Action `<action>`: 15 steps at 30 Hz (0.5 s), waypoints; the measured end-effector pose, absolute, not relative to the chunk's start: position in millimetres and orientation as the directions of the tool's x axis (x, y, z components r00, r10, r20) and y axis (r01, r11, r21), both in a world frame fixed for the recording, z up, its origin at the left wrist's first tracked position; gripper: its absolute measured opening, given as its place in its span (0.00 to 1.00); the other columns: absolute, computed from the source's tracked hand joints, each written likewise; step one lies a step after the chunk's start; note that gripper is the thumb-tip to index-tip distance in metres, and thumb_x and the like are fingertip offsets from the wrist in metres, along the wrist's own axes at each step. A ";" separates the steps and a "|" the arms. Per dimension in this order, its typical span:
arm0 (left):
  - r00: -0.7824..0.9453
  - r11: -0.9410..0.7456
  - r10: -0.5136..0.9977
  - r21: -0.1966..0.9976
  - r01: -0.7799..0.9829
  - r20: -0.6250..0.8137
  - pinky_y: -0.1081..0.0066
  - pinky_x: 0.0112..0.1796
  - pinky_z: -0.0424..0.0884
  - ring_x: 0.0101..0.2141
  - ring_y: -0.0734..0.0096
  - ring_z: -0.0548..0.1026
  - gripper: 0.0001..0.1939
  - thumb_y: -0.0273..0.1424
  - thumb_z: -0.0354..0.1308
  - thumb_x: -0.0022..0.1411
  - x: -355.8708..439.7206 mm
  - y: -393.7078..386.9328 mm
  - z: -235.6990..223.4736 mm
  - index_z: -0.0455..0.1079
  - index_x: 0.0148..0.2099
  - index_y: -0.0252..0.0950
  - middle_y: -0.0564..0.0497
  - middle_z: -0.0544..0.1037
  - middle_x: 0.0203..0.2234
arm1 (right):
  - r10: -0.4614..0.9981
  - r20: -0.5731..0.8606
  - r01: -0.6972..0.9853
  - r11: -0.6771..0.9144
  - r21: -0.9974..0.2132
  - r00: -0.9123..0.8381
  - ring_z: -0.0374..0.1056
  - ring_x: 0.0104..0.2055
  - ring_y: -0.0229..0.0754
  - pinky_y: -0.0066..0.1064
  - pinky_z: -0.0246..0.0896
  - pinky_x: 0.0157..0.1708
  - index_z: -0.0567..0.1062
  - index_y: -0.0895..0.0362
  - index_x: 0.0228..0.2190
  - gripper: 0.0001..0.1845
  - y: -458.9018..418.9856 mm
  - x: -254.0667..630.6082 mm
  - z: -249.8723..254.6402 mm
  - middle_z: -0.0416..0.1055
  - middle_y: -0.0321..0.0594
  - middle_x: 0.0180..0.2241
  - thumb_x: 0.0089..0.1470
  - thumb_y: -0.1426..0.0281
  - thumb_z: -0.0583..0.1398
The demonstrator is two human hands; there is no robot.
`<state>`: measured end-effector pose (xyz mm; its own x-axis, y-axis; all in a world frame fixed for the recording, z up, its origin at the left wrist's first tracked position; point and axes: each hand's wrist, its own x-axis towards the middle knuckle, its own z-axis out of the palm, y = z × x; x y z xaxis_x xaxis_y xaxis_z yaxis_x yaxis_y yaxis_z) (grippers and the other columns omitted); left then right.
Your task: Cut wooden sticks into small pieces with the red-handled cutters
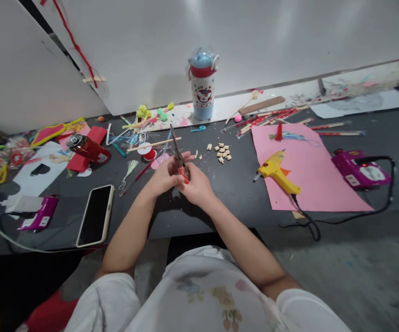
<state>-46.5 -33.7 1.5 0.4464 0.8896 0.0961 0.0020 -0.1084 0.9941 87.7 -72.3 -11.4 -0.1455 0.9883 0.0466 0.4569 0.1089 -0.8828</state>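
Both hands meet over the dark table, around scissors (177, 146) with dark metal blades pointing up and away and red on the handle. My right hand (198, 184) is closed around the handle end. Against the scissors from the other side, my left hand (163, 177) has its thumb by the red handle and its fingers behind the blades. Anything small between the fingers is hidden. Beyond the hands lie a thin wooden stick (154, 144), a spool of red thread (147, 152) and several short cut wooden pieces (223, 152).
A yellow glue gun (278, 173) rests on pink paper (310, 184), its cord leading towards a purple power strip (360, 170). At left are a phone (96, 216), a drink can (90, 150) and a charger (23, 204). A bottle (202, 87) stands at the back.
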 end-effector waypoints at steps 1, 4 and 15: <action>0.477 -0.103 0.875 0.994 0.026 0.078 0.64 0.43 0.72 0.47 0.54 0.74 0.44 0.51 0.69 0.35 -45.6 -35.2 2.3 0.67 0.54 0.36 0.36 0.73 0.50 | 0.986 0.050 0.453 0.119 -0.883 -0.161 0.71 0.38 0.48 0.37 0.63 0.35 0.66 0.55 0.41 0.22 -71.7 88.0 -11.4 0.73 0.43 0.39 0.48 0.54 0.56; 0.461 -0.101 0.885 0.994 0.046 0.068 0.67 0.41 0.73 0.46 0.57 0.75 0.34 0.41 0.70 0.41 -43.4 -38.0 5.6 0.69 0.51 0.36 0.39 0.74 0.49 | 0.984 0.038 0.472 0.119 -0.873 -0.177 0.71 0.39 0.51 0.39 0.64 0.36 0.66 0.55 0.39 0.21 -70.2 88.0 -9.8 0.73 0.44 0.39 0.48 0.54 0.56; 0.416 -0.119 0.906 0.991 0.067 0.081 0.68 0.39 0.73 0.41 0.61 0.76 0.26 0.36 0.69 0.42 -43.7 -36.1 8.7 0.73 0.46 0.35 0.42 0.77 0.44 | 0.986 0.018 0.528 0.105 -0.843 -0.167 0.72 0.39 0.53 0.40 0.65 0.36 0.66 0.56 0.41 0.22 -68.4 86.2 -7.1 0.74 0.47 0.39 0.49 0.54 0.54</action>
